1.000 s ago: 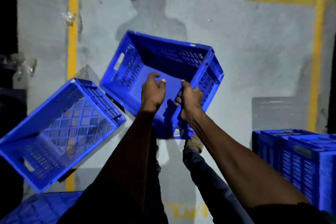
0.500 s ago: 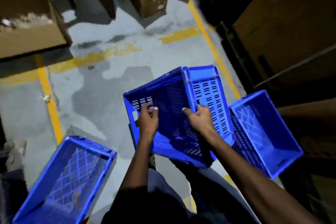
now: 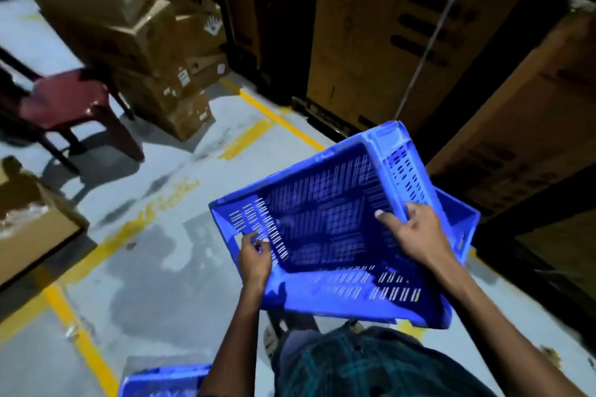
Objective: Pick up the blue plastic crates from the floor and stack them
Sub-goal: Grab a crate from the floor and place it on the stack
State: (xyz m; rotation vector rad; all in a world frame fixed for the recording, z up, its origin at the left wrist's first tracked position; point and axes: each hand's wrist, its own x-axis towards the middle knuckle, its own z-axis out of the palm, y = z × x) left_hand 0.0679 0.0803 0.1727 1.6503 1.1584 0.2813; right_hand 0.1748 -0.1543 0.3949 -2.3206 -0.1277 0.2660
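The carried blue crate [image 3: 325, 235] sits right of centre in the frame, off the floor and tilted, its open mouth turned toward the camera. The left hand [image 3: 254, 256] pinches the near-left slotted wall, fingers curled over its edge. The right hand [image 3: 416, 232] clamps the right-hand rim, thumb inside and fingers wrapped outside. Directly behind and partly hidden by this crate, at centre right, lies a second blue crate [image 3: 464, 222], only its far rim and right wall showing; whether the two are touching cannot be determined. A third blue crate [image 3: 161, 380] shows as a rim fragment at the bottom edge, left of centre, on the grey floor [image 3: 167, 284] with its yellow painted lines [image 3: 80, 345]. Judgement: the task is in its middle; one crate is lifted and appears headed onto the second one, but it is not yet seated or level, and at least the bottom-edge crate remains to be collected. Surroundings: stacked cardboard cartons [image 3: 161, 51] at upper left, a maroon plastic chair [image 3: 67, 103] at left, large brown boxes [image 3: 380, 26] across the upper right.
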